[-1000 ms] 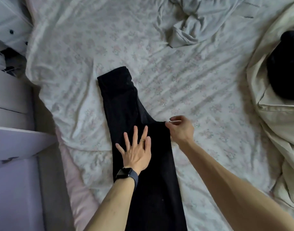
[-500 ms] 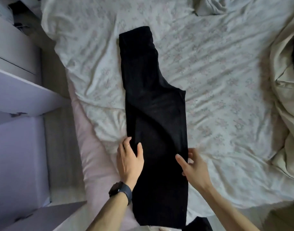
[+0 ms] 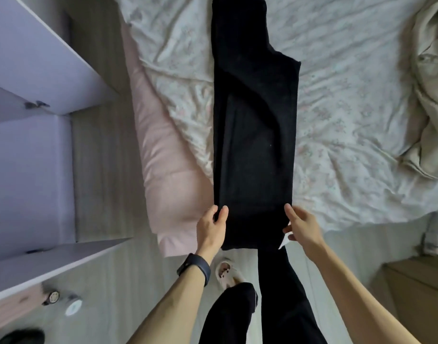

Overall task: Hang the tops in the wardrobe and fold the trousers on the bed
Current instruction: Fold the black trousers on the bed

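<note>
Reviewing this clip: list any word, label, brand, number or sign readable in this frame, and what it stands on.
None can be read.
White tag on the black trousers: no legible print.
Watch on the left wrist: shows no digits.
Round objects on the floor: too blurred.

A black watch [image 3: 194,268] sits on the wrist of my left hand [image 3: 211,227]. My forearms [image 3: 168,311] are bare. At six o'clock: black trouser legs [image 3: 227,319], a pale, dark-spotted slipper [image 3: 227,271].
</note>
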Demonstrator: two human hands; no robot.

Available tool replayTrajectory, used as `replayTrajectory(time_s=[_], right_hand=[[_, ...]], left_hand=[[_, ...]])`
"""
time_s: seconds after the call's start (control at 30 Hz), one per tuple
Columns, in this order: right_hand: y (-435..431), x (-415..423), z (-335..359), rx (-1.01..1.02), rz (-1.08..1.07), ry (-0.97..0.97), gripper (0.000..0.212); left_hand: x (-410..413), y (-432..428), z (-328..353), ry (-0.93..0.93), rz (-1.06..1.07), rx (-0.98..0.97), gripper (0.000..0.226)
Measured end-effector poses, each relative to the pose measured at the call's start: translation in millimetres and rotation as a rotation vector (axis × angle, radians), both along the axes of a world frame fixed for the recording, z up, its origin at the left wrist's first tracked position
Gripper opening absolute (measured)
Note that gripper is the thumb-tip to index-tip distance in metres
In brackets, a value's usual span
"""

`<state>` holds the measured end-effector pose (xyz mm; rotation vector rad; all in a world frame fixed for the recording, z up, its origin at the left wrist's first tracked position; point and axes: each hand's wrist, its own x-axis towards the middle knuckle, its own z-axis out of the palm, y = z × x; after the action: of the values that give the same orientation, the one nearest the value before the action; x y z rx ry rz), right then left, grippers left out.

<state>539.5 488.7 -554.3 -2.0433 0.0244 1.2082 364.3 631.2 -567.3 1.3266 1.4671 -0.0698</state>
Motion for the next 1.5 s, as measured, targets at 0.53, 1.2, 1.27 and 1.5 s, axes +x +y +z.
replayTrajectory(time_s=[0.53, 1.2, 1.27, 1.5], right_hand=[[-43.7, -48.8, -42.7, -0.02, 0.031, 0.056, 0.022], [-167.4, -99.8, -24.1, -0.003, 0.341, 0.336, 0.044], [-172.6, -109.6, -29.5, 0.021, 0.283, 0.405, 0.044], [-185.7, -145.6, -59.4, 0.079, 0.086, 0.566, 0.064]], left_hand=[[-55.9, -45.0, -37.9, 0.04, 0.001, -0.119, 0.03], [-162.5, -144.4, 2.6, -0.014, -0.151, -0.37, 0.021], [-167.3, -156.3, 8.0, -0.009, -0.136, -0.36, 0.025], [-154.6, -180.9, 26.0, -0.139, 0.041, -0.41, 0.021]])
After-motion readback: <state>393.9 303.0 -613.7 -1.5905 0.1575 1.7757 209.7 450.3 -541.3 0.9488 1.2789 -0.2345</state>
